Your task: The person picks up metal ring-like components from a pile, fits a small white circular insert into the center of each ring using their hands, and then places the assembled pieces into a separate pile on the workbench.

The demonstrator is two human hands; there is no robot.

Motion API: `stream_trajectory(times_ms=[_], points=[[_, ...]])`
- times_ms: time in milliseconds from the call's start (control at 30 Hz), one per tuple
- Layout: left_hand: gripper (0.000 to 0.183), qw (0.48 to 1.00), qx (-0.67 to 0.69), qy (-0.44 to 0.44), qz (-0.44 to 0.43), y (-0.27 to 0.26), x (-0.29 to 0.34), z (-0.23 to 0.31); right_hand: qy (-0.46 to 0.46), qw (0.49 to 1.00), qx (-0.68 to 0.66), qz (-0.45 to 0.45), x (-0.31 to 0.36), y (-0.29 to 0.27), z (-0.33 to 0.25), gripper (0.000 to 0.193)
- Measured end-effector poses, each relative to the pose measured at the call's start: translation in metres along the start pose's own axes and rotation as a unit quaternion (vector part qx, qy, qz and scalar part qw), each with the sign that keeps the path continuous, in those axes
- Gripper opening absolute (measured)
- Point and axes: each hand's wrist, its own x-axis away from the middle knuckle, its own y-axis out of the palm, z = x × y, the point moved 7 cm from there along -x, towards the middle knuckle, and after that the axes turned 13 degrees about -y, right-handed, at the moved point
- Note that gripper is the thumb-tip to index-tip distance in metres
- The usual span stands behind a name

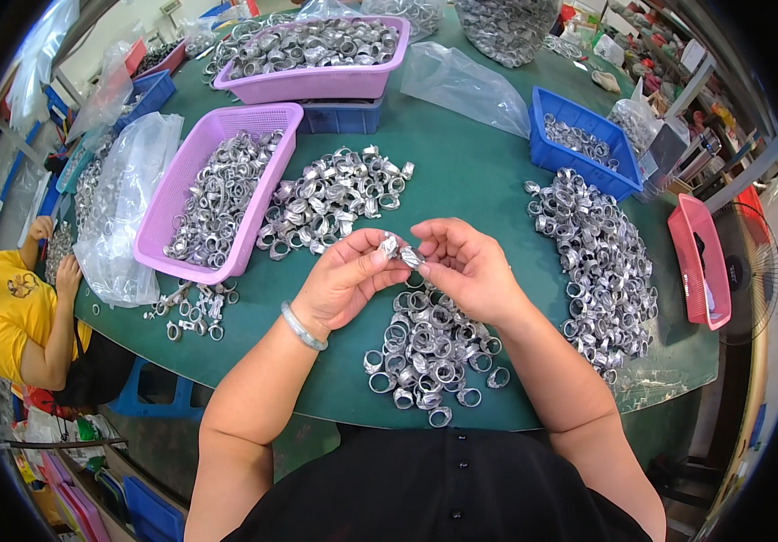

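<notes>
Above the table's middle, my left hand pinches a silver-coloured metal ring between thumb and fingers. Close beside it, my right hand grips another metal ring by thumb and forefinger; the two rings nearly meet. A pale bangle circles my left wrist. Beneath my hands lies a loose heap of similar rings, its far end partly hidden by my right hand. Just beyond my left hand spreads a second heap, and a long third heap lies to the right of my right forearm.
A pink basket of rings stands left; another rests on a blue bin. At right are a blue bin, a red-pink tray and a fan. Plastic bags lie about. A person in yellow sits at left.
</notes>
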Motion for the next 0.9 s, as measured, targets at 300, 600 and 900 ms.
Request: stream_trajectory(times_ms=[300,600,900], points=[[0.022,0.999,-0.016,0.026,0.009,0.003,0.001,0.004,0.062,0.995,-0.072,0.035,0.000,0.001,0.007,0.034],[0.020,0.997,-0.056,0.037,0.027,0.004,0.002,0.006,0.017,0.996,-0.081,0.031,-0.001,0.001,0.009,0.036],[0.024,0.996,-0.073,0.053,0.010,0.006,0.003,0.006,-0.060,0.995,-0.080,0.017,-0.004,0.001,0.000,0.035]])
